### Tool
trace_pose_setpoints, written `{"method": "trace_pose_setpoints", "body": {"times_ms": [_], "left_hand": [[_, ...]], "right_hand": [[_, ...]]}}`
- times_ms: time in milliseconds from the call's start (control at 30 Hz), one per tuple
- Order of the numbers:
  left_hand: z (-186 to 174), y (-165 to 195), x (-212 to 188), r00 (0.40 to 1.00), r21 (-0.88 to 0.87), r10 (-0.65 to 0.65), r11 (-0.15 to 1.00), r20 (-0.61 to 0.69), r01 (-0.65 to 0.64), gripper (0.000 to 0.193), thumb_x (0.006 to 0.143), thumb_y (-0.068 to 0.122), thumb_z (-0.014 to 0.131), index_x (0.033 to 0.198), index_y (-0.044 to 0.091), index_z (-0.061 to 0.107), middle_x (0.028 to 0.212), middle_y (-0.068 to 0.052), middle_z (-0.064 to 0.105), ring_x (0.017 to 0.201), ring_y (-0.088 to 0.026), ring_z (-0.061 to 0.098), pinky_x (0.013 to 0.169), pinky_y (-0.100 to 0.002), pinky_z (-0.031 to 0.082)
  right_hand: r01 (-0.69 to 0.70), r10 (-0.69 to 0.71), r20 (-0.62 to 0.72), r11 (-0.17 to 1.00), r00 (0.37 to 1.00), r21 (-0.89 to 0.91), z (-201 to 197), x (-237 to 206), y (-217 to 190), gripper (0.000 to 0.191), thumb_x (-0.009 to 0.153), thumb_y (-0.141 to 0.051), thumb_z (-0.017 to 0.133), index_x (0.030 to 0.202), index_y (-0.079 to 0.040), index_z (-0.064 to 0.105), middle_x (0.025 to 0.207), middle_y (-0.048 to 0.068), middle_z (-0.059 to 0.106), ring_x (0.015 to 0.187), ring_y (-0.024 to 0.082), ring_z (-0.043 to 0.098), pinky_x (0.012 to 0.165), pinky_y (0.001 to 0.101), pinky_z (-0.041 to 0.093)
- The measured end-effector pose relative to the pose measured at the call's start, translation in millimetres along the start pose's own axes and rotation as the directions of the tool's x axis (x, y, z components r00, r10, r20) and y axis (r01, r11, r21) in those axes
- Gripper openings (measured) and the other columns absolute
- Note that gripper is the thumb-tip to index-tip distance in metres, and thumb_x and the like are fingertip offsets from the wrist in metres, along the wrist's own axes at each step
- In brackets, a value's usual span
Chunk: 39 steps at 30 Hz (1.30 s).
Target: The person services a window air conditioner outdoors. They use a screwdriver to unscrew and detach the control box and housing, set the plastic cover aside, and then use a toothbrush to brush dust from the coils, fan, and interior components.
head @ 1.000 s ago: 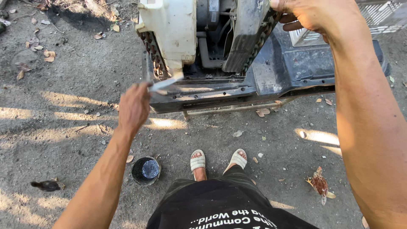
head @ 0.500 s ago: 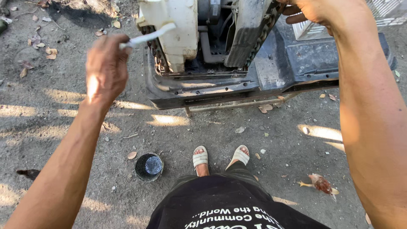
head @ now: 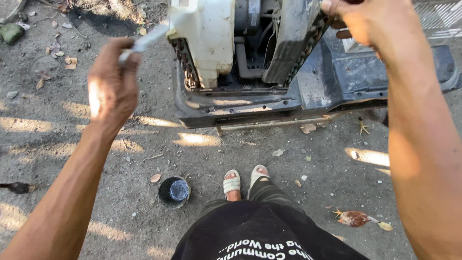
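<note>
Left hand (head: 111,86) raised at the upper left, fingers clenched around a pale-handled brush (head: 153,34). Handle slanting up and to the right out of the fist — light grey to white, slim, glaring in the sun. Far end reaching the top corner of a white plastic housing (head: 211,38); bristles not clearly seen against that white.

Right hand (head: 365,24) at the top right, gripping the upper edge of a dismantled air-conditioner unit (head: 288,72), fingers curled over a dark tilted panel (head: 288,43); fingertips partly cut off by the top of the frame.

Unit standing on bare dirt just ahead of the feet. Grimy and stripped open: yellowed white housing on the left, rows of rusty brown coil bends (head: 185,62) beside it, dark pipes in the middle, a bent dark grey base pan (head: 240,108) along the front edge with sunlight glinting on it.

On the ground near the left foot, a small round black container (head: 174,191) holding dark liquid, well below the brush. 2 feet in pale sandals (head: 232,183) beside it — dry leaves scattered around. Black shirt (head: 264,236) with white lettering at the bottom.
</note>
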<state>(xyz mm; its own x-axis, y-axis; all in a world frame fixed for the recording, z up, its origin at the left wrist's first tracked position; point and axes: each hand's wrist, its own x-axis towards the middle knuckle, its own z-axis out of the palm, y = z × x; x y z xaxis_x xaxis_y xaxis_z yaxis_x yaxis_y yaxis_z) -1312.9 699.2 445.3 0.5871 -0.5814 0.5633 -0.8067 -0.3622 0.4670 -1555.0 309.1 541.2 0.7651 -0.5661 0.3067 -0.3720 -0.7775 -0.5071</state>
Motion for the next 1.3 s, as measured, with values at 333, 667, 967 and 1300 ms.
{"method": "trace_pose_setpoints", "body": {"times_ms": [333,667,967,1300], "left_hand": [[-46.7,23.8,76.4,0.989,-0.121,-0.123,0.984,0.083,0.133,0.028,0.113,0.030,0.061,0.123,0.004,0.062,0.112,-0.011,0.067,0.091,-0.018,0.062,0.079,-0.043,0.056],[55.8,-10.9,220.1,0.658,-0.094,0.347,0.917,0.668,-0.388,0.056,0.094,-0.001,0.049,0.146,0.013,0.060,0.119,-0.018,0.067,0.101,-0.030,0.064,0.090,-0.048,0.050],[55.1,-40.1,238.6,0.418,-0.339,0.436,0.896,0.797,-0.288,0.038,0.104,0.009,0.045,0.130,0.012,0.072,0.086,-0.012,0.065,0.060,-0.019,0.056,0.053,-0.036,0.049],[46.2,-10.6,239.8,0.396,0.096,0.025,0.954,0.918,-0.284,0.047,0.102,0.011,0.046,0.145,0.020,0.059,0.078,-0.017,0.069,0.056,-0.021,0.053,0.059,-0.041,0.050]], "right_hand": [[0.266,-0.271,-0.077,0.961,0.959,-0.077,18.5,21.8,-10.5,0.043,0.094,-0.018,0.081,0.131,0.003,0.072,0.109,0.027,0.072,0.097,0.032,0.071,0.082,0.0444,0.054],[-0.088,0.076,-0.136,0.992,0.988,-0.085,29.3,22.8,-46.9,0.039,0.097,-0.020,0.078,0.131,-0.005,0.069,0.121,0.016,0.072,0.090,0.030,0.067,0.080,0.0414,0.052],[0.036,-0.071,-0.181,0.981,0.981,-0.192,43.2,12.8,-54.2,0.034,0.103,-0.004,0.078,0.135,0.002,0.069,0.125,0.020,0.070,0.108,0.029,0.070,0.087,0.0402,0.055],[-0.119,0.079,-0.201,0.973,0.977,-0.197,47.6,8.9,-58.4,0.036,0.101,-0.008,0.078,0.135,-0.004,0.070,0.123,0.015,0.069,0.102,0.029,0.069,0.082,0.0386,0.054]]}}
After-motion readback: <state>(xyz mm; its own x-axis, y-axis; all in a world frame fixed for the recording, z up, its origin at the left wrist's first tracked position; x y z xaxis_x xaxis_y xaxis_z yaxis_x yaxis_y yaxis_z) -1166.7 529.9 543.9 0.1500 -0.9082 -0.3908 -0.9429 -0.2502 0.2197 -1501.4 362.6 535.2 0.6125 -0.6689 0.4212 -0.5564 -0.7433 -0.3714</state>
